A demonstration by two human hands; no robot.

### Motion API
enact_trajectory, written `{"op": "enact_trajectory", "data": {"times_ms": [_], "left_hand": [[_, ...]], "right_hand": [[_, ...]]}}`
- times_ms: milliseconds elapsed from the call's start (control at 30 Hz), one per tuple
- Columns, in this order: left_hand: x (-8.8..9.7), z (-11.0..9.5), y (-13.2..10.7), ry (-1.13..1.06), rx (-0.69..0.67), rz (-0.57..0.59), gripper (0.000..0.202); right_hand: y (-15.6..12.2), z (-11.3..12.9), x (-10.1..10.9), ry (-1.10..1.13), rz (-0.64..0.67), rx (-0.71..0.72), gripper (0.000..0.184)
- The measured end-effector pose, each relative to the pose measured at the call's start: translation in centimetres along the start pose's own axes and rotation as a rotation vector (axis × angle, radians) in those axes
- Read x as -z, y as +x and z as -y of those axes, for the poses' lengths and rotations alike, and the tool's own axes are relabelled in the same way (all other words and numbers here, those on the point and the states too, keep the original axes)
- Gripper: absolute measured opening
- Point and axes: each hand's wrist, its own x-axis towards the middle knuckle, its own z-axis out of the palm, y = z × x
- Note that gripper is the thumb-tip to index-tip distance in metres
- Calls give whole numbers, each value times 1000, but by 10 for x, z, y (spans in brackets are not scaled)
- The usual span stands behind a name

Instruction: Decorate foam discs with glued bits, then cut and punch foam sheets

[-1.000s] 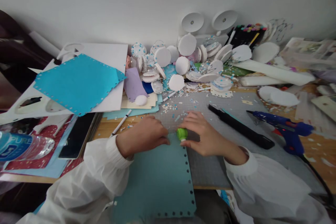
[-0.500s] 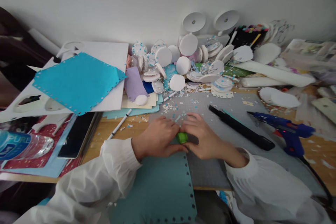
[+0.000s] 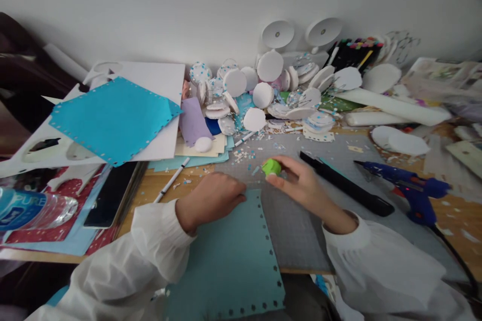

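Observation:
A teal sheet (image 3: 229, 256) with small punched holes along its right and bottom edges lies in front of me on a grey cutting mat (image 3: 301, 230). My left hand (image 3: 213, 198) rests curled on the sheet's top edge, pressing it down. Just beyond the sheet's top right corner, my right hand (image 3: 299, 183) grips a small green punch (image 3: 271, 166) over the mat. White sleeves cover both arms.
A black bar-shaped tool (image 3: 344, 183) and a blue glue gun (image 3: 406, 185) lie right of my hands. White foam discs (image 3: 263, 85) pile up at the back by the wall. A bright blue punched sheet (image 3: 113, 118) lies on white board at left, with a water bottle (image 3: 33, 208) and a black phone (image 3: 109, 193).
My right hand has lifted the green punch off the sheet's edge and carried it up and right. My left hand has drawn back a little onto the sheet.

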Motion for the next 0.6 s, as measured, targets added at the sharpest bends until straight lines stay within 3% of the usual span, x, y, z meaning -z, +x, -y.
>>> {"op": "enact_trajectory", "data": {"times_ms": [167,333,600], "left_hand": [[5,-8,-9,-1,-87,-40,18],[2,-19,-21,-45,-188,-73,19],[4,-33,-48,-173,-313,-250,25]], "right_hand": [[6,-5,3,457,69,-317,22],[7,-5,1,704,115,-440,25],[4,-2,-6,510,61,-375,23]]}}
